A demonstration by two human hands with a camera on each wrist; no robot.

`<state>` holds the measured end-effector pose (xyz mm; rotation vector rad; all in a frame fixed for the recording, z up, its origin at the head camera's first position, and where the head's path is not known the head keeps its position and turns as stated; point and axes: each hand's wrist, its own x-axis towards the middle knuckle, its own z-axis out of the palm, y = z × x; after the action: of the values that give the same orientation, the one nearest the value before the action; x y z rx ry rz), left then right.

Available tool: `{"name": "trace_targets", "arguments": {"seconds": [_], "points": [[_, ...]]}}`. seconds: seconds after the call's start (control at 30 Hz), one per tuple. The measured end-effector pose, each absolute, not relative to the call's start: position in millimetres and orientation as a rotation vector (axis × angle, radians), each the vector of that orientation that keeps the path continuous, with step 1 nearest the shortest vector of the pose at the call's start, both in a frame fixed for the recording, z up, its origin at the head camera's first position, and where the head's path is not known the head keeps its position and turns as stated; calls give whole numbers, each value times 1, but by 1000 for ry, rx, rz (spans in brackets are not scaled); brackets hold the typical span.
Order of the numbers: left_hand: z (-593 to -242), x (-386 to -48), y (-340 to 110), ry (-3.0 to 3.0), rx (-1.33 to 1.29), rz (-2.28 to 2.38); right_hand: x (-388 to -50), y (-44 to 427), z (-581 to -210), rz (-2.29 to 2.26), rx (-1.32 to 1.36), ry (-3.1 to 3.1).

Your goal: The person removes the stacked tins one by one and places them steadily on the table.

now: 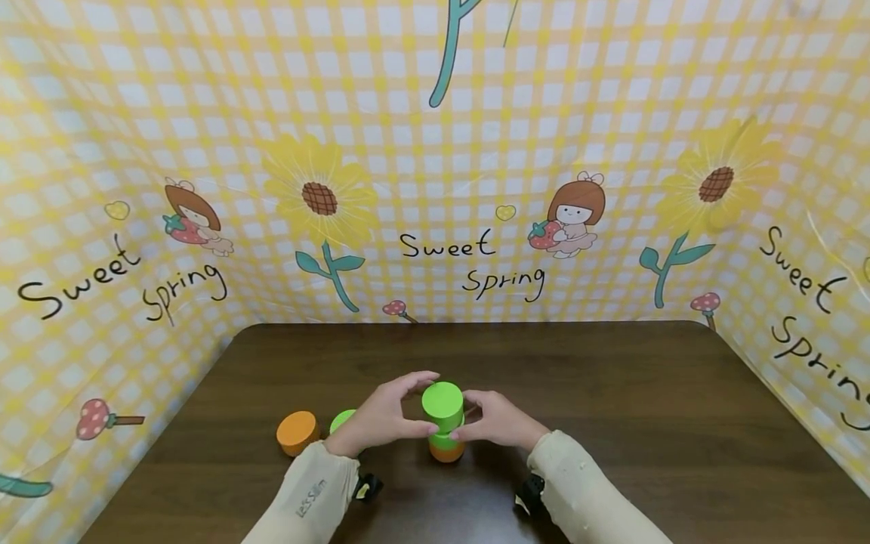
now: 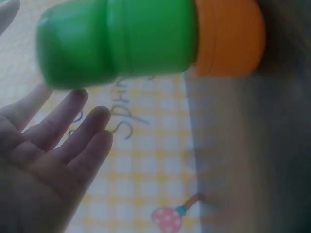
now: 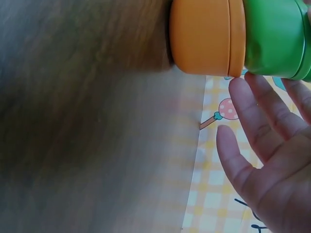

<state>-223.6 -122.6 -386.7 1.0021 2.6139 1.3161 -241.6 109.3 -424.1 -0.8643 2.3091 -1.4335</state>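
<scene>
A stack of round containers stands on the table between the two hands. Its base is an orange container (image 1: 446, 452). Above that sits a green container (image 2: 150, 39), and a second green container (image 1: 442, 404) tops the stack. My left hand (image 1: 381, 415) is spread beside the upper green container, fingertips close to its side; contact is unclear in the blurred left wrist view. From the other side, my right hand (image 1: 499, 418) holds the lower green container (image 3: 274, 36) between thumb and fingers, near the seam above the orange one.
Left of the stack, another orange container (image 1: 297, 433) stands on the dark wooden table (image 1: 612, 393). Close to it, a further green container (image 1: 342, 419) is partly hidden by the left hand. Checked printed cloth (image 1: 435, 166) rises behind and at both sides.
</scene>
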Motion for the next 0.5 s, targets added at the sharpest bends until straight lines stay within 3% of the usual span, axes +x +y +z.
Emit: {"name": "trace_targets", "arguments": {"seconds": [0.5], "points": [[-398, -228, -111, 2614, 937, 1352, -241, 111, -422, -1390, -864, 2294]]}}
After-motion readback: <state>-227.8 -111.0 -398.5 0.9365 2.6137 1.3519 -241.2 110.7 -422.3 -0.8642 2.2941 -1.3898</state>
